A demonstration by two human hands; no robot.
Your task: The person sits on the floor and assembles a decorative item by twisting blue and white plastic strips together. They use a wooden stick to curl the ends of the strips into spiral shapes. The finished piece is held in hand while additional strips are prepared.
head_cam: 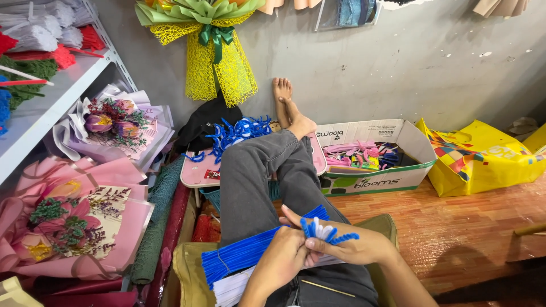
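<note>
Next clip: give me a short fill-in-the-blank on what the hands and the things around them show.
1. Both hands, left and right, pinch a small bunch of blue and ____ pipe cleaners.
2. A long bundle of ____ pipe cleaners lies across the lap.
3. The cardboard box stands beside a ____ bag.

Missing words: white; blue; yellow
</note>
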